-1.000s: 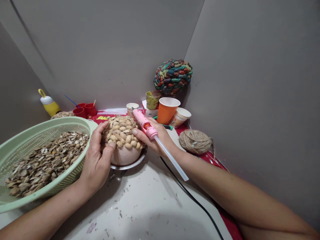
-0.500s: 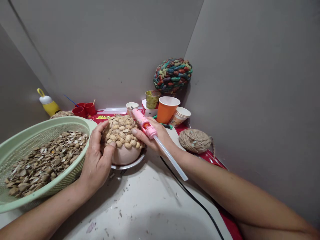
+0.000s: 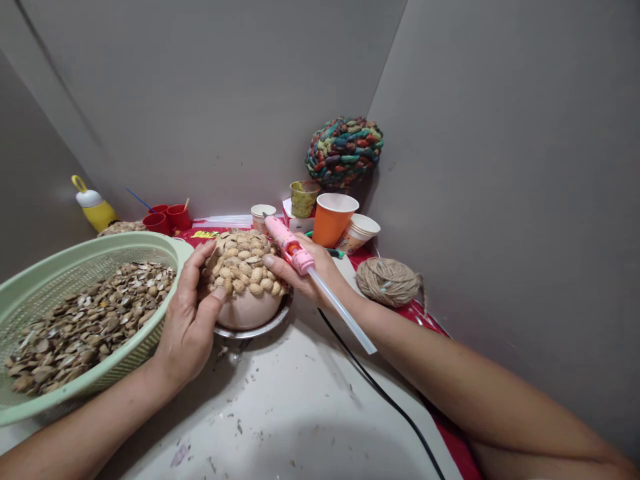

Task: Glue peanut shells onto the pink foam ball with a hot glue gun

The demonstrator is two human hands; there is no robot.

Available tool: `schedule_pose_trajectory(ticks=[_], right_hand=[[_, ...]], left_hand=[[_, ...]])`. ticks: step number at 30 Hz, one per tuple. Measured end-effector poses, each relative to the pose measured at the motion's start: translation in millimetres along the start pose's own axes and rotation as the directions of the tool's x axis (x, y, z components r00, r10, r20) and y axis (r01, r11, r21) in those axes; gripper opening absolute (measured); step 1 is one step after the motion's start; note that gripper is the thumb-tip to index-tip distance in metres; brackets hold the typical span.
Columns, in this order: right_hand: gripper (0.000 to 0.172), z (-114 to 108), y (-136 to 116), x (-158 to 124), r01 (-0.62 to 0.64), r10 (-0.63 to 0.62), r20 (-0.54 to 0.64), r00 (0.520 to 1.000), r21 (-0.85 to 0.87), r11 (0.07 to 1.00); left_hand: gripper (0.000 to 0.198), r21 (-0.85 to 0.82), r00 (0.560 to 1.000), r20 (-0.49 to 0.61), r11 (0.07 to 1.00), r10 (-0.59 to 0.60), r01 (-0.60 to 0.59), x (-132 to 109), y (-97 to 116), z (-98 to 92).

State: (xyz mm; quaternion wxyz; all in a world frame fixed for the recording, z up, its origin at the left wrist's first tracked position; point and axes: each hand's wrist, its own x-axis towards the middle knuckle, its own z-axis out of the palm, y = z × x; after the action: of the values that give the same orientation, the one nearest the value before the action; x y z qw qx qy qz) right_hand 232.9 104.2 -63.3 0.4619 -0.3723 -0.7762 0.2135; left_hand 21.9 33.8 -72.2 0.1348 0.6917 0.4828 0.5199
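Observation:
A pale rounded form [image 3: 250,311], its upper part covered in peanut shells [image 3: 243,262], sits in a shallow metal dish [image 3: 273,325]. My left hand [image 3: 189,313] curves round its left side, thumb and fingers against the shells. In my right hand [image 3: 315,270] is a pink hot glue gun [image 3: 289,245], nozzle pointing up and away to the left. A long clear glue stick [image 3: 343,310] sticks out of its rear end. My right thumb rests by the right edge of the shells; the other right fingers are mostly hidden behind the gun.
Left stands a green basket [image 3: 183,252] of loose shells. Red cups [image 3: 177,217] and a yellow bottle [image 3: 97,212] are behind it. An orange cup [image 3: 333,223], paper cups [image 3: 361,232], twine [image 3: 389,281] and a multicoloured ball [image 3: 345,153] stand back right. A black cord [image 3: 380,393] crosses the white board.
My left hand has shifted slightly left and down along the shell-covered form, which seems turned or tilted a little. The glue gun stays nearly in place.

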Motion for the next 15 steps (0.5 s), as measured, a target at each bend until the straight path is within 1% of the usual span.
schedule_pose_trajectory(ticks=[5,11,15], right_hand=[[0.036,0.1,-0.9,0.2,0.002,-0.002,-0.007,1.000,0.009,1.000],[0.035,0.7,0.3,-1.5,0.003,-0.003,-0.013,1.000,0.005,1.000],[0.036,0.4,-0.1,-1.8,-0.001,0.001,-0.012,1.000,0.004,1.000]], left_hand=[[0.056,0.001,0.999,0.030,0.999,0.033,-0.033,-0.6,-1.2,-1.3],[0.054,0.086,0.998,0.027,0.994,0.063,-0.065,0.9,1.3,0.1],[0.053,0.111,0.997,0.026,0.991,0.073,-0.075,0.8,2.9,0.7]])
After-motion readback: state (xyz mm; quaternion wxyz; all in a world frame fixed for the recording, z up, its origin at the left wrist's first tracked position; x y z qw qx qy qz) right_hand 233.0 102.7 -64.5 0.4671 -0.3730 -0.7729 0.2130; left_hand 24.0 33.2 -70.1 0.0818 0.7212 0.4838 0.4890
